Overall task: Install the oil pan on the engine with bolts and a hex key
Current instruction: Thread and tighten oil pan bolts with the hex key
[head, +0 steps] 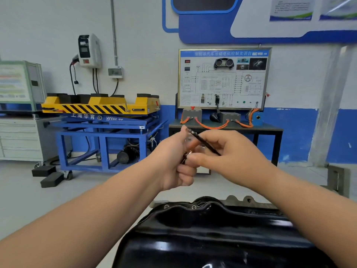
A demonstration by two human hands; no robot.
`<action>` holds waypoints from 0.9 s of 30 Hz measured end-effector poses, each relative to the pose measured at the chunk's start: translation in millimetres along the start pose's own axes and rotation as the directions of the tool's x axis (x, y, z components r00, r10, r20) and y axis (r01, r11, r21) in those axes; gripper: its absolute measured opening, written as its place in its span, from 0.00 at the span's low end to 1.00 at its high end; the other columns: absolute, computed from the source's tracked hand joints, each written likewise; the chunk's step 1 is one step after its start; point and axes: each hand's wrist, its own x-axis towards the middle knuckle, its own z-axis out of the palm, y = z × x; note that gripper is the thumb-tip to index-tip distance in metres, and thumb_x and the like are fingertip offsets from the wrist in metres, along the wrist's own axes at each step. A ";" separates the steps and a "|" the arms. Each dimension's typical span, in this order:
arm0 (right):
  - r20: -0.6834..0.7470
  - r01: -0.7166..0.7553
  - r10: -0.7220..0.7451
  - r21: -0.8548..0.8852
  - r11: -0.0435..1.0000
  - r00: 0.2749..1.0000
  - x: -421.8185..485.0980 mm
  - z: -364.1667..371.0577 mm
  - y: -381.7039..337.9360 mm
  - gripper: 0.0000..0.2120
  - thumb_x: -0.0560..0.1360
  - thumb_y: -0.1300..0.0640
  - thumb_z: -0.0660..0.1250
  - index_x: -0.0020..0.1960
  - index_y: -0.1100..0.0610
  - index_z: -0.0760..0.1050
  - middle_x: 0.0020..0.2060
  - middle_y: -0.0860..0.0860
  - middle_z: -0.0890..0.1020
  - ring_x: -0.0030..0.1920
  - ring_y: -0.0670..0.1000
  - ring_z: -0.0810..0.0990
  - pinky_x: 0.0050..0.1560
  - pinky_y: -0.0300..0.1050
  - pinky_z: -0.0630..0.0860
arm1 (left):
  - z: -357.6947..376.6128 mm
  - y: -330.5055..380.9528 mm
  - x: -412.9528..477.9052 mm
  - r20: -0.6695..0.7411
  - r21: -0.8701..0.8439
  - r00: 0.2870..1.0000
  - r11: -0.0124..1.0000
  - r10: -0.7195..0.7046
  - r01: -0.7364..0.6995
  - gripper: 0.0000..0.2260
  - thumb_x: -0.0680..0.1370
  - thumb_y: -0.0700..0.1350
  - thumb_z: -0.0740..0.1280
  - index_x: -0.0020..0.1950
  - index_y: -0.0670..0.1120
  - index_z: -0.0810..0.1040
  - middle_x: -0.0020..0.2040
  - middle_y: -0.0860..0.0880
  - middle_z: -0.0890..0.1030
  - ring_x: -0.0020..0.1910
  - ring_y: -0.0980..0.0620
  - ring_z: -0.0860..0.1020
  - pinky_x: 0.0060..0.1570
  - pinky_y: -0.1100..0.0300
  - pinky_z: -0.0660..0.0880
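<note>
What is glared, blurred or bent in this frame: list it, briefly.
Head view: white glare streaks on the glossy black oil pan; the hex key is softly smeared; the top-right posters are too soft to read; the wide lens tilts the right-hand column.

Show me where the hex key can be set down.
Bare: the near top of the oil pan, and grey floor between pan and blue lift stand. Crowded: the pan's far rim, with bolt heads.
</note>
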 end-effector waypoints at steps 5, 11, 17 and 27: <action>-0.072 -0.021 0.014 -0.100 0.995 0.997 2.9 -12.7 9.4 0.08 0.70 0.57 0.72 0.44 0.62 0.79 0.22 0.47 0.67 0.27 0.45 0.65 0.31 0.40 0.61 | 28.4 11.0 7.7 -0.015 0.050 1.000 0.999 -0.011 0.012 0.33 0.78 0.66 0.48 0.20 0.47 0.67 0.19 0.52 0.59 0.16 0.57 0.53 0.25 0.71 0.50; -0.071 -0.030 0.028 -0.030 0.999 0.997 -0.7 -17.2 24.5 0.04 0.68 0.57 0.73 0.37 0.53 0.78 0.33 0.48 0.82 0.35 0.44 0.77 0.41 0.37 0.71 | 25.9 -1.4 13.5 0.063 0.082 0.997 0.996 -0.034 0.029 0.23 0.79 0.62 0.51 0.29 0.50 0.63 0.21 0.53 0.61 0.17 0.58 0.53 0.21 0.72 0.51; -0.004 -0.064 0.065 0.144 0.988 0.998 -8.4 -30.1 57.8 0.03 0.70 0.59 0.72 0.38 0.54 0.79 0.34 0.50 0.84 0.36 0.42 0.81 0.47 0.41 0.77 | 10.1 -10.5 14.0 0.137 0.440 0.990 0.897 -0.029 -0.035 0.19 0.79 0.56 0.58 0.36 0.47 0.77 0.23 0.53 0.60 0.20 0.58 0.53 0.20 0.69 0.51; 0.280 -0.090 0.077 0.035 0.995 0.957 -25.4 -19.5 72.0 0.06 0.67 0.57 0.76 0.36 0.52 0.78 0.36 0.48 0.83 0.39 0.45 0.81 0.45 0.38 0.77 | -11.8 -30.6 14.9 0.335 0.702 0.942 0.667 -0.001 -0.249 0.07 0.74 0.39 0.69 0.50 0.47 0.83 0.24 0.51 0.65 0.22 0.54 0.59 0.24 0.65 0.58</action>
